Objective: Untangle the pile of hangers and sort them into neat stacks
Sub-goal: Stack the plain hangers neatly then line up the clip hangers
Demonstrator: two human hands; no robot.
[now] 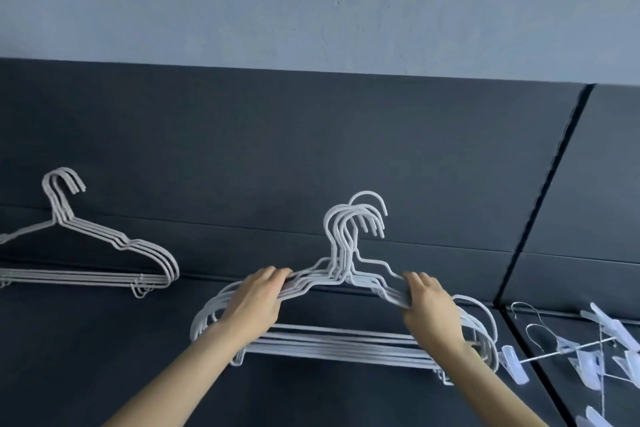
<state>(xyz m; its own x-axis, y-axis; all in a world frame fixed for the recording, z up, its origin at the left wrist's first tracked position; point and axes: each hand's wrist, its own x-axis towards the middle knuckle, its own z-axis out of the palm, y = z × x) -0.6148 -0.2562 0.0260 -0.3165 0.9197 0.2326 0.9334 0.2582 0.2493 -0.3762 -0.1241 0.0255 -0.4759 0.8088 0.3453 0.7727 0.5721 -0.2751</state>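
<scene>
A bundle of several white wire hangers lies on the dark cushioned seat, hooks pointing up toward the backrest. My left hand grips the bundle's left shoulder. My right hand grips its right shoulder. The hangers in the bundle are roughly aligned, with one hook sticking higher than the others. A second stack of white hangers rests flat at the left, partly cut off by the frame edge.
Clip hangers with pale plastic pegs and thin metal hooks lie in a loose heap on the neighbouring cushion at the right. A seam divides the two dark cushions. A grey wall rises behind the backrest.
</scene>
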